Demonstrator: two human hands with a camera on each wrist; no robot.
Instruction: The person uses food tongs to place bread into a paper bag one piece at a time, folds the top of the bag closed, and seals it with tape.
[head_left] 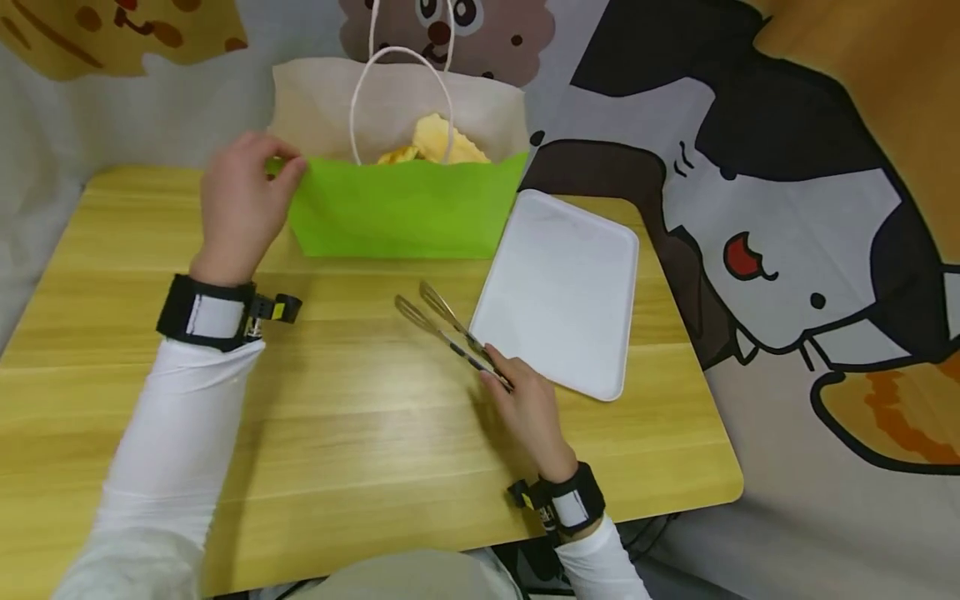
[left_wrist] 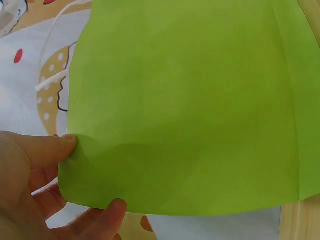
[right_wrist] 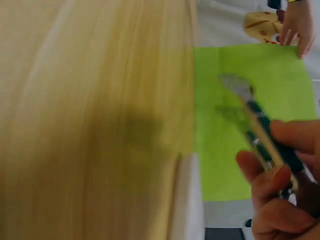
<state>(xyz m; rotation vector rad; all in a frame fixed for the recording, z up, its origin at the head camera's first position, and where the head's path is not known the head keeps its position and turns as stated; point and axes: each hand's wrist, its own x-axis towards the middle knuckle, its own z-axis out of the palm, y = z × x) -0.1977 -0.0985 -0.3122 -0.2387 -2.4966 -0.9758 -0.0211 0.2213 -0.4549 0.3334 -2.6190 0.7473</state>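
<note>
A green paper bag [head_left: 405,208] with white cord handles stands at the back of the table, and yellow wavy-edged pieces [head_left: 450,142] show above its front edge. My left hand [head_left: 243,196] grips the bag's upper left corner. In the left wrist view, the thumb [left_wrist: 62,146] lies at the edge of the green panel [left_wrist: 185,110]. Metal tongs [head_left: 480,363] are in my right hand [head_left: 534,408], their arms apart with nothing between the tips, over the table left of the tray. The tongs [right_wrist: 264,125] look blurred in the right wrist view.
A white rectangular tray [head_left: 558,292] lies right of the bag, with nothing on it. The wooden table [head_left: 337,433] has its right edge [head_left: 693,358] just beyond the tray. A cartoon-printed cloth [head_left: 810,233] hangs behind and to the right.
</note>
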